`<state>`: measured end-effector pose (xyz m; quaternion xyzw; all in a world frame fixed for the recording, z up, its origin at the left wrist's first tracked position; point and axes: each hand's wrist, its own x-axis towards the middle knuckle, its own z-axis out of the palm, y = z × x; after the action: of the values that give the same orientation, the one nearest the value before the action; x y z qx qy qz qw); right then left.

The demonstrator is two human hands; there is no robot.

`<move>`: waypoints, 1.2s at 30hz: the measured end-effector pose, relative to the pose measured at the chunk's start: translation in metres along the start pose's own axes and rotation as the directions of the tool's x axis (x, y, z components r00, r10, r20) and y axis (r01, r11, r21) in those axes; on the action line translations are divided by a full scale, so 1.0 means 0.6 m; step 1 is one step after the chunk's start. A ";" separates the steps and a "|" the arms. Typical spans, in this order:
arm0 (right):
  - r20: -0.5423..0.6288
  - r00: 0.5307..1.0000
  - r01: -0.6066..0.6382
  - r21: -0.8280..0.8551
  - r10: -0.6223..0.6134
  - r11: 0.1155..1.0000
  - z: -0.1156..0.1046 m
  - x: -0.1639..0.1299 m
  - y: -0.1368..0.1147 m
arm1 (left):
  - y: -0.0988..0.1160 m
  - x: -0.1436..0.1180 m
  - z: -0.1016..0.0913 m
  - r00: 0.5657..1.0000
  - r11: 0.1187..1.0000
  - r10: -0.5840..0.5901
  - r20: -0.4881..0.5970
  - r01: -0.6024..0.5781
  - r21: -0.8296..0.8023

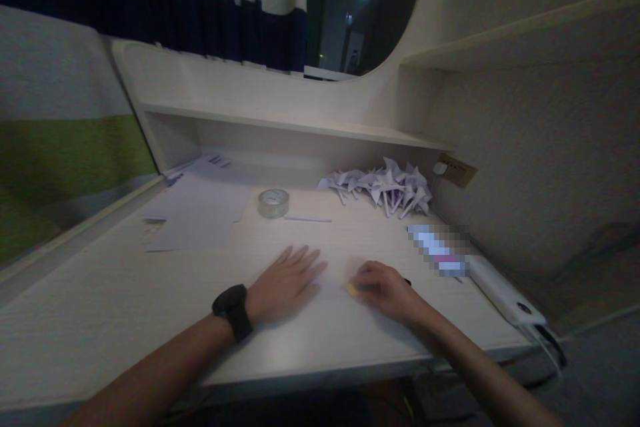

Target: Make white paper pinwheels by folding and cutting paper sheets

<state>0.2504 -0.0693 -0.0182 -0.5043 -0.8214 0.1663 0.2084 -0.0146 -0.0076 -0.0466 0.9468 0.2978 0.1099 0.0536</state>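
My left hand lies flat, palm down and fingers spread, on a pale sheet of paper on the white desk. A black watch is on that wrist. My right hand is curled just right of it, closed around a small tool with a yellow end and a dark part showing at the far side; the tool's tip rests on the paper. What the tool is I cannot tell.
A roll of clear tape and a thin paper strip lie behind my hands. White sheets lie at back left. A heap of folded paper pinwheels sits back right near a wall socket. A white power strip runs along the right edge.
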 end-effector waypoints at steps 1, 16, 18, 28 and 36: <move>-0.007 1.000 0.013 0.001 -0.013 1.000 0.003 0.000 -0.001 | 0.000 0.000 0.000 1.000 1.000 0.003 -0.003 -0.003 -0.001; -0.066 0.989 0.133 -0.001 -0.132 0.991 0.019 -0.002 0.009 | -0.001 -0.002 -0.003 0.999 0.999 0.035 0.019 -0.036 0.041; -0.062 0.989 0.134 0.007 -0.133 0.991 0.017 -0.001 0.008 | -0.002 -0.001 -0.003 0.999 0.998 0.037 0.026 -0.038 0.044; -0.038 0.993 0.112 0.034 -0.111 0.993 0.013 0.004 0.001 | 0.001 -0.002 -0.005 0.999 0.998 0.026 0.020 -0.027 0.051; -0.025 0.987 0.163 0.123 -0.161 0.979 0.014 0.026 0.021 | -0.002 -0.001 0.000 0.999 0.998 0.031 0.014 -0.032 0.051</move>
<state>0.2492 -0.0506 -0.0289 -0.4230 -0.8461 0.1961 0.2583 -0.0157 -0.0066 -0.0468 0.9530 0.2854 0.0970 0.0294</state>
